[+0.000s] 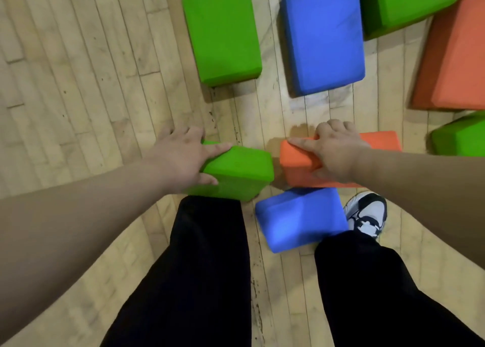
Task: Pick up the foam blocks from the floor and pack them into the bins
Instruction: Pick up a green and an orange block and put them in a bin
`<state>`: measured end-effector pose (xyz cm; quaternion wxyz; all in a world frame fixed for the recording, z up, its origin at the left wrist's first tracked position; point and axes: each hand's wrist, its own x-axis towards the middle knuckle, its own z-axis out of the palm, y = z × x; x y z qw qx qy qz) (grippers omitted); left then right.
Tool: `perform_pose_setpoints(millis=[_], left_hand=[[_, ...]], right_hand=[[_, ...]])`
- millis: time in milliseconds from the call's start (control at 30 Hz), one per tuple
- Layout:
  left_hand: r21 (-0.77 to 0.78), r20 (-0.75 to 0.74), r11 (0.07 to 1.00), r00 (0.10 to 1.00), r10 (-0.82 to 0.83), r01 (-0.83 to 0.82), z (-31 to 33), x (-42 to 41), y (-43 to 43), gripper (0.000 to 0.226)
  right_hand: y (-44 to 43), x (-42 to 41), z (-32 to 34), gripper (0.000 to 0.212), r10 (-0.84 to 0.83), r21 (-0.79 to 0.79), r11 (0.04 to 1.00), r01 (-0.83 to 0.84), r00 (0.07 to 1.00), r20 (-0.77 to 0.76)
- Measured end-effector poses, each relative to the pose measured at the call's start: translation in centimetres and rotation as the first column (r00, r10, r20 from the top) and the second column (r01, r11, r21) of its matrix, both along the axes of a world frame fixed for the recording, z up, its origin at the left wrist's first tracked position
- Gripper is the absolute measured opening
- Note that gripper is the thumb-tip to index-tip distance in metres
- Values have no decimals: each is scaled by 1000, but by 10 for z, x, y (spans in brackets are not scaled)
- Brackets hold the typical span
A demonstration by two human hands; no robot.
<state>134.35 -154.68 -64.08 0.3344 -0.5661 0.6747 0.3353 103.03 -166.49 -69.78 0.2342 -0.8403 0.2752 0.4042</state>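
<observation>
head view shows the pick-up step: left hand (181, 158) clamps the green block (238, 172), thumb on its near side and fingers over the far edge, just left of the orange block (301, 168), which the right hand (338, 154) grips likewise. both blocks seem barely off the floor (78, 84), above the blue block (301, 219). next, i judge, lift both and find a bin, none in view.
</observation>
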Motion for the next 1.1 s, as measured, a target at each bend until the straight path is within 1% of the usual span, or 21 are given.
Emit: perform_pose_setpoints(millis=[67, 100, 167, 233, 300, 367, 467, 533, 567, 667, 700, 767, 833, 900, 967, 1000, 1067, 1100], left_hand=[[-2, 19, 997, 997, 71, -71, 28, -3, 15, 86], [-5, 29, 994, 994, 106, -106, 45, -5, 19, 85], [-7, 47, 985, 984, 173, -173, 85, -9, 21, 86], [-22, 38, 976, 976, 216, -215, 135, -14, 17, 85], [-73, 14, 981, 983, 182, -181, 192, -22, 10, 84], [-108, -13, 987, 993, 119, -120, 255, -33, 5, 82], [-186, -52, 982, 998, -28, 18, 346, -50, 4, 82], [-230, -56, 965, 988, -144, 128, 397, -60, 10, 82], [-239, -52, 954, 979, -198, 180, 419, -66, 14, 82], [-241, -47, 921, 945, -325, 305, 477, -96, 26, 83], [-252, -57, 903, 926, -374, 349, 494, -110, 29, 83], [-295, -54, 828, 857, -513, 477, 524, -144, 42, 83], [-322, -50, 733, 763, -644, 598, 548, -184, 65, 85], [-321, -57, 657, 678, -733, 683, 563, -229, 97, 84], [-331, -99, 627, 635, -766, 705, 570, -280, 144, 83], [-333, -131, 611, 607, -784, 718, 574, -308, 176, 82], [-347, -170, 526, 500, -849, 776, 580, -369, 249, 83], [-363, -186, 468, 430, -884, 806, 583, -397, 289, 82]], right_hand=[[11, 0, 32, 96, -137, 57, 989, 137, 991, -9], [16, -1, 52, 97, -208, 57, 976, 208, 978, -10], [28, -7, 100, 96, -336, 2, 942, 336, 942, 3], [43, -14, 158, 96, -466, -54, 882, 467, 884, 31], [60, -20, 219, 96, -603, -103, 785, 611, 791, 99], [83, -27, 282, 96, -725, -115, 661, 742, 670, 158], [133, -39, 377, 95, -857, -121, 468, 875, 483, 180], [172, -45, 431, 95, -911, -125, 344, 931, 363, 198], [194, -47, 455, 95, -923, -146, 296, 944, 322, 210], [271, -56, 514, 92, -941, -235, 189, 953, 244, 233], [297, -61, 529, 91, -949, -245, 135, 960, 196, 247], [351, -71, 554, 89, -954, -232, -18, 973, 53, 295], [407, -83, 577, 89, -940, -214, -176, 961, -99, 328], [468, -95, 595, 90, -904, -189, -332, 924, -255, 343], [539, -106, 613, 90, -851, -185, -475, 860, -396, 344], [580, -111, 623, 90, -820, -209, -541, 815, -456, 345], [660, -123, 641, 91, -734, -269, -673, 689, -579, 355], [699, -127, 650, 92, -672, -275, -739, 615, -644, 365]])
